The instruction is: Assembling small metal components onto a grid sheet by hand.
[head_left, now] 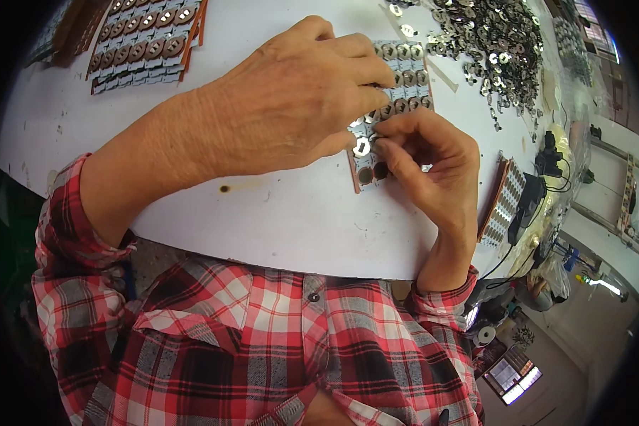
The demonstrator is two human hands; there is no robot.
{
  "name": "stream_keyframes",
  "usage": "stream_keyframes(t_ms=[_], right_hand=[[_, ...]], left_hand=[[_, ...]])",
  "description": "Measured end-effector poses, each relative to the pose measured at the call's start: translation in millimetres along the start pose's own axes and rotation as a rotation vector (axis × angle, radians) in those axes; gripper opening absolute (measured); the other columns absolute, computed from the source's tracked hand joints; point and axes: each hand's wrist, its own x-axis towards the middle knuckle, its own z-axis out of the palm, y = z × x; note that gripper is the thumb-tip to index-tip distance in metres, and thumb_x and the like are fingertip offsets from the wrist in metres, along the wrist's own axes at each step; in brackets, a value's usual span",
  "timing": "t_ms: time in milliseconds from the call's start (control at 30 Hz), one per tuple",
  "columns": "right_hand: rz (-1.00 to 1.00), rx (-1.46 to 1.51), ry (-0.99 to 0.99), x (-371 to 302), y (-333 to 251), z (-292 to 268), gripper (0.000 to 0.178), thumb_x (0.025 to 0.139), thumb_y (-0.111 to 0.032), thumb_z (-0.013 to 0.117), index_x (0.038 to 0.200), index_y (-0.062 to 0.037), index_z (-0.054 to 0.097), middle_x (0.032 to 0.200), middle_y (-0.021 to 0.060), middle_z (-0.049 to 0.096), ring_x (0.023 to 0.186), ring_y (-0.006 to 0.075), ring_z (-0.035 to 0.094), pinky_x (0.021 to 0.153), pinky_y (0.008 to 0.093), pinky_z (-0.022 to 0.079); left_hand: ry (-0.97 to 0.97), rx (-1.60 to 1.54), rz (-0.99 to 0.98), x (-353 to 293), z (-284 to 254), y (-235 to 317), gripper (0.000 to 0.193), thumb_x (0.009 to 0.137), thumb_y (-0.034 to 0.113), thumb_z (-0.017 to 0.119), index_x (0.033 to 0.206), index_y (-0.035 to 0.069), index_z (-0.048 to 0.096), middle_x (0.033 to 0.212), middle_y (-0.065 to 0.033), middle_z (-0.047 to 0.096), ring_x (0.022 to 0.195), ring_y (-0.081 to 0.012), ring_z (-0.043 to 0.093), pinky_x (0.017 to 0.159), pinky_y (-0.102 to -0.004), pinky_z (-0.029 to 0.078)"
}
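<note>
A panel of small circuit boards (357,170) lies on the white table in front of me, with rows of shiny round metal clips on it. My left hand (312,96) arches over its left side, fingers bent and apart, the thumb by the panel's left edge. One bright metal clip (362,147) sits close to that thumb. From the right, my right hand (437,156) pinches a small metal clip between thumb and forefinger, low over the panel; the fingertips mostly hide it. Dark round pads (364,175) show along the panel's near row. Both hands cover part of the panel.
A heap of loose metal clips (493,46) spreads at the far right. Stacked panels with clips (145,46) lie at the far left. Another stack of panels (503,202) stands near the right table edge, beside a black device (527,199) with cables.
</note>
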Motion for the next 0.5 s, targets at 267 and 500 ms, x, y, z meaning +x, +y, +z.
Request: stream_keyframes(t_ms=[267,500], right_hand=[[-0.029,0.002,-0.069,3.9,3.2,-6.5,0.009,0.090,0.008,0.069,0.097,0.0037,0.071,0.082,-0.0004,0.070,0.072,0.0032,0.064,0.065,0.0196,0.051],[0.030,-0.088,0.029,-2.1,-1.2,6.7,0.006,0.089,0.007,0.066,0.093,0.0033,0.070,0.079,-0.0007,0.068,0.071,0.0020,0.061,0.063,0.0199,0.048]], left_hand=[[0.085,0.035,0.040,2.9,-0.5,4.2,0.042,0.072,0.007,0.082,0.113,0.005,0.073,0.126,-0.0048,0.068,0.122,-0.0244,0.061,0.103,-0.0437,0.045],[0.104,0.029,0.031,1.3,3.1,5.7,0.041,0.072,0.008,0.083,0.112,0.004,0.074,0.126,-0.0051,0.069,0.122,-0.0240,0.061,0.103,-0.0430,0.046]])
